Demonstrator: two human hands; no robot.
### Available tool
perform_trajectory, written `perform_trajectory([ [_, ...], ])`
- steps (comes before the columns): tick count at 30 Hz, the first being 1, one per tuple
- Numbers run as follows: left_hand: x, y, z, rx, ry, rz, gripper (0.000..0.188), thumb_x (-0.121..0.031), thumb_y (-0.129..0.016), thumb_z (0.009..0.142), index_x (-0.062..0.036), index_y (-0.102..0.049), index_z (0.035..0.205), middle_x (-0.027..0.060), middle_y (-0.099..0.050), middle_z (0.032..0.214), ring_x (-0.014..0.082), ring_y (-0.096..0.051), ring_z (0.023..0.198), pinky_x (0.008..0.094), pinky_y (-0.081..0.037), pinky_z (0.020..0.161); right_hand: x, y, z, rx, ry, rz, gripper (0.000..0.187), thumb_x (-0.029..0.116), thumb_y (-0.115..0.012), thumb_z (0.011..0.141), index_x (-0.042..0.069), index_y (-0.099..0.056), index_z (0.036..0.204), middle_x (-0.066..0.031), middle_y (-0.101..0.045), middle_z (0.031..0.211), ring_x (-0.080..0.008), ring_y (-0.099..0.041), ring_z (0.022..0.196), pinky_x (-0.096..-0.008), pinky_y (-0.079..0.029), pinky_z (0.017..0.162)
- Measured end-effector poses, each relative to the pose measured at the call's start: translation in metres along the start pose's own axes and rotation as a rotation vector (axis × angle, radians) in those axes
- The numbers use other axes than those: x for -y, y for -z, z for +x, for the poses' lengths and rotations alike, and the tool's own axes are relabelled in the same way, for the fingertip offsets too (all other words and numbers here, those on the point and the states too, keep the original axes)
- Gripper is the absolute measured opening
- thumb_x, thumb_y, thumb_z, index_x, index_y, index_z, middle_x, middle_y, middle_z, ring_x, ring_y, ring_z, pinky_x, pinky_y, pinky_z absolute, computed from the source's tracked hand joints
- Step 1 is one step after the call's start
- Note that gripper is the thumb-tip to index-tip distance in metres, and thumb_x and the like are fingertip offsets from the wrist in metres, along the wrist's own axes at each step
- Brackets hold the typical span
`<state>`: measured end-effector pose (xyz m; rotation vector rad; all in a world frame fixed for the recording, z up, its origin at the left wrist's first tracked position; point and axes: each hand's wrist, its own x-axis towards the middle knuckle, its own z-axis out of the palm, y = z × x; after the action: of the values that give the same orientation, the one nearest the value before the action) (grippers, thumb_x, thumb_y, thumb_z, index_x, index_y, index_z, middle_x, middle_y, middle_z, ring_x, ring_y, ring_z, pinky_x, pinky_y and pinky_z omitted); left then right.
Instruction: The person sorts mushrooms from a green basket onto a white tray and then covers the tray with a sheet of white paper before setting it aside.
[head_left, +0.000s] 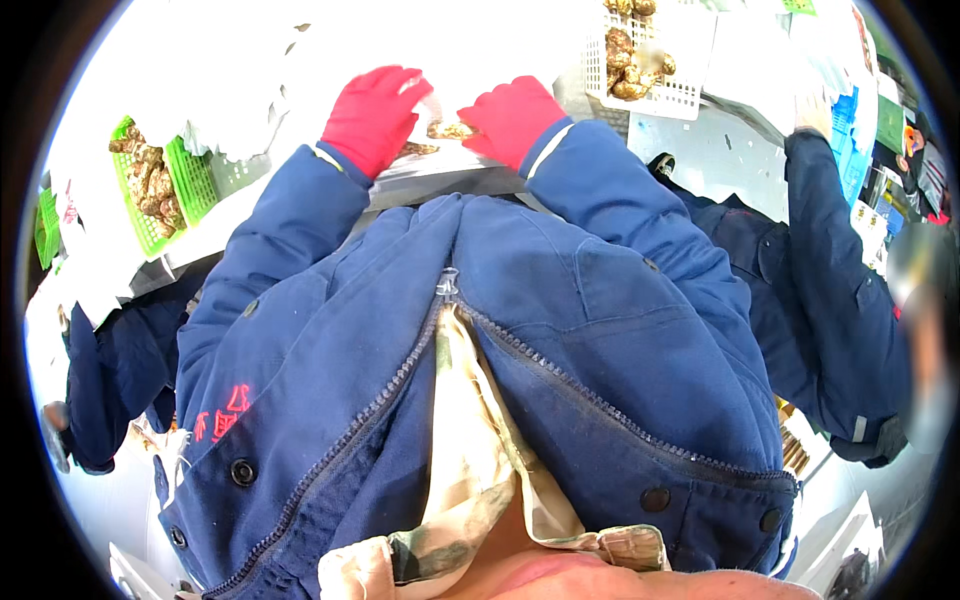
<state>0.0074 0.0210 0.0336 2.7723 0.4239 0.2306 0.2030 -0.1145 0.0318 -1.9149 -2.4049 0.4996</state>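
Observation:
My left hand (372,118), in a red glove, is over the white table with fingers bent and thumb apart, so it looks open. A pale, washed-out patch shows by its fingertips; I cannot tell what it is. Opposite it, my right hand (515,120), also red-gloved, has its thumb and fingers closed around the right end of a brown-and-tan knobbly piece (448,130) that looks like a mushroom. A second brown piece (418,149) lies below my left hand, close to the table's near edge.
A green basket (205,180) of similar brown pieces stands at the left, and a white basket (680,102) with more at the upper right. People in dark blue jackets are close on both sides; one sleeve (825,210) reaches toward the table at right. Glare whitens the tabletop.

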Motion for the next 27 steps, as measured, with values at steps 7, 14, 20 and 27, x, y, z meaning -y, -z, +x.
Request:
perform_trajectory([
  [7, 0.031, -0.018, 0.014, 0.123, 0.038, 0.134, 0.041, -0.02, -0.071, 0.074, -0.014, -0.06, 0.112, 0.0088, -0.061, 0.103, 0.0287, -0.054, 0.107, 0.0426, -0.042, 0.093, -0.011, 0.007, 0.026, 0.012, -0.203, -0.156, 0.019, 0.026, -0.064, 0.081, 0.017, -0.063, 0.098, -0.0026, -0.067, 0.087, -0.0233, -0.062, 0.086, -0.041, -0.042, 0.078],
  [14, 0.03, -0.023, 0.018, 0.091, -0.039, 0.113, 0.018, -0.013, -0.068, 0.072, -0.0111, -0.061, 0.088, 0.0067, -0.059, 0.083, 0.029, -0.057, 0.09, 0.0418, -0.047, 0.077, -0.009, 0.001, 0.052, 0.175, -0.236, -0.153, 0.014, 0.022, -0.062, 0.082, 0.02, -0.065, 0.096, -0.0013, -0.067, 0.087, -0.0204, -0.063, 0.089, -0.0407, -0.043, 0.078],
  [20, 0.037, -0.03, 0.014, 0.104, -0.063, 0.191, 0.022, -0.013, -0.07, 0.07, -0.0114, -0.061, 0.09, 0.007, -0.059, 0.086, 0.0294, -0.057, 0.093, 0.0415, -0.047, 0.077, -0.006, -0.009, 0.047, 0.044, -0.102, -0.196, 0.01, 0.019, -0.061, 0.081, 0.02, -0.067, 0.089, 0.0012, -0.065, 0.082, -0.0203, -0.063, 0.084, -0.0404, -0.044, 0.074],
  [27, 0.022, -0.021, 0.018, 0.058, -0.043, -0.001, 0.016, -0.015, -0.069, 0.071, -0.0116, -0.064, 0.085, 0.0065, -0.063, 0.097, 0.0272, -0.059, 0.096, 0.0397, -0.049, 0.079, -0.01, -0.01, 0.029, -0.188, -0.092, -0.051, 0.003, 0.015, -0.062, 0.076, 0.016, -0.065, 0.076, -0.0016, -0.062, 0.075, -0.0222, -0.062, 0.074, -0.0388, -0.044, 0.068],
])
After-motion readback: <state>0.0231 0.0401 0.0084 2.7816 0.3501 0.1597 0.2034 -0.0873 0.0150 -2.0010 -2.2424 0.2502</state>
